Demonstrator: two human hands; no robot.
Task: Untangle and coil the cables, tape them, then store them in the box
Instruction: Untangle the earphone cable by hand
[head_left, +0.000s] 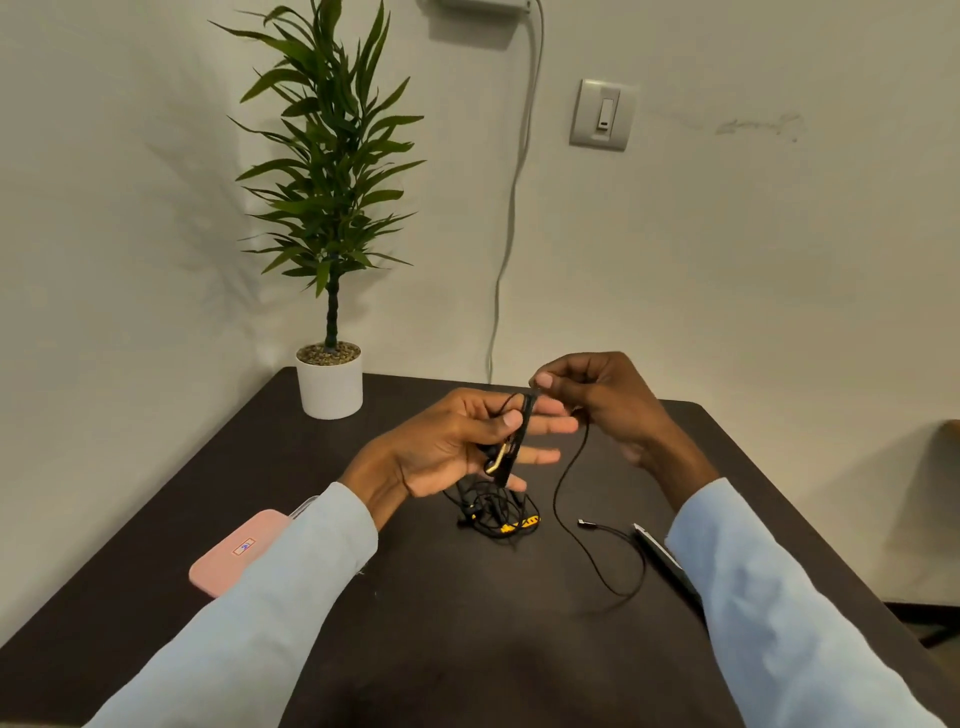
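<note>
My left hand (447, 447) holds a small coil of thin black cable (511, 447) with a gold earpiece against its palm, thumb pressed over the loops. My right hand (597, 400) pinches the same cable at the coil's top. From there the cable's loose tail (563, 478) hangs down and loops across the dark table to a small plug (584, 522). A second bundle of black cable with yellow-black tape (498, 514) lies on the table under my left hand. The pink box (234, 551) sits at the left, partly hidden by my left sleeve.
A potted plant in a white pot (330, 384) stands at the table's far left corner. A dark slim object (662, 558) lies by my right sleeve. A grey cord (511, 208) runs down the wall behind the dark table (467, 623).
</note>
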